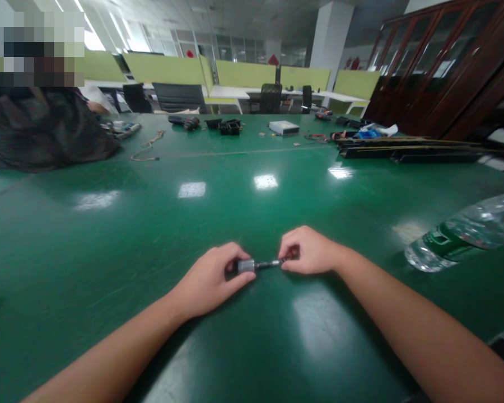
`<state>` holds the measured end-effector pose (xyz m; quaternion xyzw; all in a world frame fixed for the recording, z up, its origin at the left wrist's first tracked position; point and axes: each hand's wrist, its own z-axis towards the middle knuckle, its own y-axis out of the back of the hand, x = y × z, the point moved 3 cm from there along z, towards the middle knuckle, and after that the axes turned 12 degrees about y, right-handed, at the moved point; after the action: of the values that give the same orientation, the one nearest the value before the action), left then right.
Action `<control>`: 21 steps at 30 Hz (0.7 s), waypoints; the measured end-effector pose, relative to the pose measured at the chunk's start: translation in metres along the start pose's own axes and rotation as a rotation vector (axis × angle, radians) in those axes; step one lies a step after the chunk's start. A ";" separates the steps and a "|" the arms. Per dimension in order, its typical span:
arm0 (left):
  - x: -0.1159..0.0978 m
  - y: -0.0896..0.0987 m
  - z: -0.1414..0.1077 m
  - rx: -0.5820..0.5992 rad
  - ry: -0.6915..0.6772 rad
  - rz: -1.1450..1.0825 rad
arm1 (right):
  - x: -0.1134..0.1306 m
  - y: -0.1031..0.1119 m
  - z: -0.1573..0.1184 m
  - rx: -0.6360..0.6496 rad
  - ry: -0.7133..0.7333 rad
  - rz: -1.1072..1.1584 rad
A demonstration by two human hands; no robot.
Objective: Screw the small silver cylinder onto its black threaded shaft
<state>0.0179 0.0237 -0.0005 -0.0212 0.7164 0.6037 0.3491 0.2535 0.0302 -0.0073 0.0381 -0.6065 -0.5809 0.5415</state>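
1. Nearest the camera, the left forearm and right forearm reached in over the green worktop from the lower corners.
2. The left hand had its grip narrowed around the silver-and-dark body of a small cylindrical tool, the thumb on the near side and the fingers on the far side.
3. The right hand held its grip narrow too, fingertips pinched at the other end of the tool's thin shaft. The shaft lay between the hands, roughly level; what exactly the right fingertips covered was probably its tip, though blur hid the detail.
4. To the right, well apart from the hands, a clear bottle with a green label lay on its side.
5. Toward the far edge sat a flat white box, black open cases and a thin cable.
6. A dark bag stood at far left; long black rails lay at far right, beside a blue-and-white bundle.
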 end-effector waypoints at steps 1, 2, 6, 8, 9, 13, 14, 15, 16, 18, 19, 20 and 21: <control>0.000 0.000 0.000 0.000 -0.001 -0.002 | 0.001 -0.002 0.001 -0.004 0.000 -0.008; 0.001 -0.001 0.000 -0.002 -0.002 -0.004 | 0.003 -0.004 0.003 -0.014 0.004 -0.018; 0.004 -0.002 0.001 -0.030 0.004 -0.032 | 0.014 -0.018 0.012 -0.085 0.096 -0.096; 0.004 -0.002 0.000 -0.045 -0.001 -0.053 | 0.019 -0.025 0.015 -0.097 0.136 -0.132; 0.004 -0.002 0.000 -0.049 -0.007 -0.058 | 0.020 -0.027 0.016 -0.098 0.146 -0.135; 0.002 0.000 -0.001 -0.034 -0.021 -0.044 | 0.020 -0.027 0.014 -0.104 0.138 -0.121; 0.001 0.001 -0.001 -0.028 -0.018 -0.042 | 0.019 -0.026 0.014 -0.104 0.138 -0.117; 0.000 0.001 -0.001 -0.022 -0.014 -0.041 | 0.019 -0.025 0.013 -0.103 0.143 -0.116; 0.000 0.001 -0.001 -0.018 -0.011 -0.038 | 0.018 -0.025 0.013 -0.100 0.149 -0.117; 0.000 0.001 -0.001 -0.018 -0.014 -0.028 | 0.018 -0.025 0.013 -0.096 0.165 -0.127; 0.000 0.001 -0.001 -0.018 -0.017 -0.024 | 0.018 -0.025 0.013 -0.096 0.172 -0.132; 0.000 0.000 -0.001 -0.017 -0.019 -0.022 | 0.019 -0.025 0.013 -0.097 0.179 -0.134; 0.000 0.000 0.000 -0.017 -0.021 -0.022 | 0.019 -0.026 0.013 -0.099 0.184 -0.134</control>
<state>0.0177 0.0232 -0.0006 -0.0259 0.7073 0.6060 0.3631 0.2218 0.0177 -0.0117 0.1049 -0.5210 -0.6390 0.5561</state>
